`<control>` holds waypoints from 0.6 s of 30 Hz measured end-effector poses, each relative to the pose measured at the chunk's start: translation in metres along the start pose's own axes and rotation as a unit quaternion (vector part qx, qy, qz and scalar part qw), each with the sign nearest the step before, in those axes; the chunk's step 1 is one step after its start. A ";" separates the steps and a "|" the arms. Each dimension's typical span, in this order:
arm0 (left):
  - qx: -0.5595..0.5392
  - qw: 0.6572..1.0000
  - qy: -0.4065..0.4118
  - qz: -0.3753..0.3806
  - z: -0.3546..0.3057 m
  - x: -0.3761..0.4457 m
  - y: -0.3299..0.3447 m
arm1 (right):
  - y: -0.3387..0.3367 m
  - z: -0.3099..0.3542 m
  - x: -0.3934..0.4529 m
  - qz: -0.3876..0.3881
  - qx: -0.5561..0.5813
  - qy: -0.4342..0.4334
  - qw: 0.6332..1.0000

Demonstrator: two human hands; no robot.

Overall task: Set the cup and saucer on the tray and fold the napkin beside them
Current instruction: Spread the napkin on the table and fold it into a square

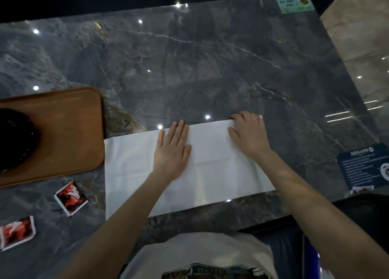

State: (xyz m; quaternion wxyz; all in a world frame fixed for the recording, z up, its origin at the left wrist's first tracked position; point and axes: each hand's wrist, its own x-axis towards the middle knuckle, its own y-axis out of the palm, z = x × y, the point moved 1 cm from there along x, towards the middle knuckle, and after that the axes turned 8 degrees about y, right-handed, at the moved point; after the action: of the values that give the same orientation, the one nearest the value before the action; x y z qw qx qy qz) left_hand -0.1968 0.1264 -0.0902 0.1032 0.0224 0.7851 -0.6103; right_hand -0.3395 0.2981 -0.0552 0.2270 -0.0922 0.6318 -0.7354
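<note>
pressing the white napkin (134, 163) flat with the spread left hand (172, 150), pinching its far right edge with the right hand (249, 136), just right of the wooden tray (69, 131).

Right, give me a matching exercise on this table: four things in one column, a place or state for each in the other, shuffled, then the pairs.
Things:
1. napkin
2. tray
3. left hand
4. red packets

States:
A. wooden, at the left edge
B. lies flat on the white cloth
C. spread white under both hands
D. on the marble, nearer the person than the tray

Pairs: 1-C, 2-A, 3-B, 4-D
</note>
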 end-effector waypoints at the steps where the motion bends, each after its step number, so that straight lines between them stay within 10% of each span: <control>1: 0.000 1.000 0.001 0.000 0.000 0.000 0.000 | -0.003 -0.005 0.002 0.006 -0.005 0.008 1.000; 18: -0.021 0.999 0.029 0.003 -0.031 0.005 -0.003 | -0.030 -0.038 0.014 0.112 0.140 0.155 0.971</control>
State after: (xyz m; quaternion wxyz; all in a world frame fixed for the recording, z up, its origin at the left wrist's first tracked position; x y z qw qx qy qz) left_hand -0.2068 0.1549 -0.0812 0.0829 0.0406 0.8004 -0.5923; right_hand -0.3745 0.3289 -0.0357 0.2177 0.1272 0.5561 -0.7920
